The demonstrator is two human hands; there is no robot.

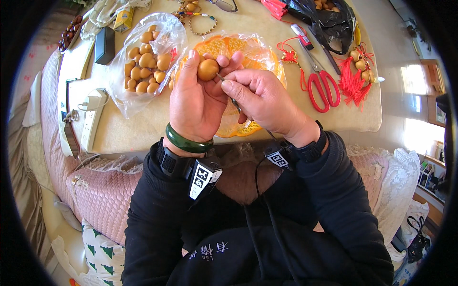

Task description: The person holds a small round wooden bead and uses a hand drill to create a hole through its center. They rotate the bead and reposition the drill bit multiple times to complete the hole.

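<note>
White lettering (pixel 210 250), characters with small Latin letters, stands across my black hoodie (pixel 219 270). Square black-and-white codes mark the white tag (pixel 199 180) at my left wrist (pixel 196 127) and the smaller tag (pixel 277 159) at my right wrist (pixel 305 133). The yellow box's (pixel 123 19) print is too small to read.

Before you, a cream table (pixel 138 133)
Your gourd (pixel 208 70) is golden brown, the scissors (pixel 316 68) toward the right edge red-handled, the latticed tray (pixel 231 44) by the near edge orange.

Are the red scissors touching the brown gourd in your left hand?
Apart: the head view shows a clear gap, with the right hand between the gourd and the scissors.
</note>
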